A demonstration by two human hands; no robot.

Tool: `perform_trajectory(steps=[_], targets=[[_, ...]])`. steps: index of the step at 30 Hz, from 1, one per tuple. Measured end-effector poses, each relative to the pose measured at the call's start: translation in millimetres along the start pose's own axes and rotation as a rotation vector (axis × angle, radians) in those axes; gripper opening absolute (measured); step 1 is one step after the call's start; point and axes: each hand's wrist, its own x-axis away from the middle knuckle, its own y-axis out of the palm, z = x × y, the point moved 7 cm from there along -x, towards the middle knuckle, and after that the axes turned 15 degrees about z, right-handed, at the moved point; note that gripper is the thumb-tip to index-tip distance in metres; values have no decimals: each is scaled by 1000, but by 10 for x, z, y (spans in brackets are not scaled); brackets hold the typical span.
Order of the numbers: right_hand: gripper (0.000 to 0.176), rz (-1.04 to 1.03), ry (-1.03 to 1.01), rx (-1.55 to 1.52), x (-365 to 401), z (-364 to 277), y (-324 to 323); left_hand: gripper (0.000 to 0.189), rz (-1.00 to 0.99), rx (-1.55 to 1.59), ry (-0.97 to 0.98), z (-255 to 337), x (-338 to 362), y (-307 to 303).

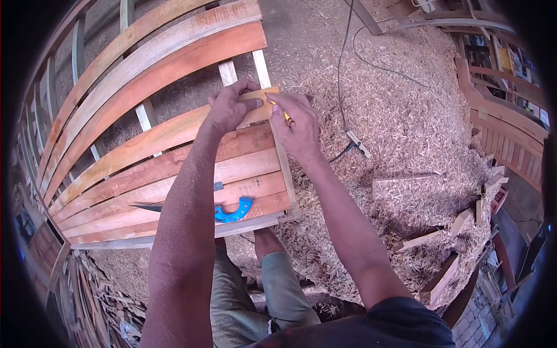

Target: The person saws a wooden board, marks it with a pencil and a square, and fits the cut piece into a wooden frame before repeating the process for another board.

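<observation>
My right hand (pixel 297 124) has its fingers closed on a yellow pencil (pixel 288 118), whose tip points at the end of a light wooden slat (pixel 174 134). On that same slat, just left of the pencil, rests my left hand (pixel 233 107), fingers bent and pressed on the wood near its end. Below, reddish slats (pixel 249 168) lie side by side on a frame. A saw with a blue handle (pixel 235 212) lies on them, its blade partly hidden behind my left forearm. More slats (pixel 191 52) lie spaced apart above.
Wood shavings (pixel 406 127) cover the floor to the right. A dark cable (pixel 340 75) runs across them to a connector (pixel 358 145). Wood offcuts (pixel 423 239) lie at the lower right, and a slatted wooden piece (pixel 510 151) stands at the far right.
</observation>
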Motion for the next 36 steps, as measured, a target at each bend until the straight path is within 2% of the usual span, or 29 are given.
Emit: perform_trajectory(steps=[3,5,15,24,30,33,35,36], targets=[[28,-18,23,54,13,50,43,37,-36,114,-55,-208,-74,100],[29,-34,-47,57,18,94,66,38,-36,129,-49,-228,-72,121],[34,-86,-80,53,43,93,64,36,-42,126,-74,-130,-29,78],[30,-100,-99,109,18,27,85,37,-52,107,-60,-116,-28,67],[27,-125,16,148,-73,-34,75,38,-59,115,-7,-92,-21,61],[28,-422,150,329,-106,-159,70,38,-52,100,64,-98,-55,72],[30,-239,195,190,87,-240,-149,38,-37,36,90,-111,-24,48],[28,-186,238,143,225,-274,-257,40,-8,71,171,-35,52,-63]])
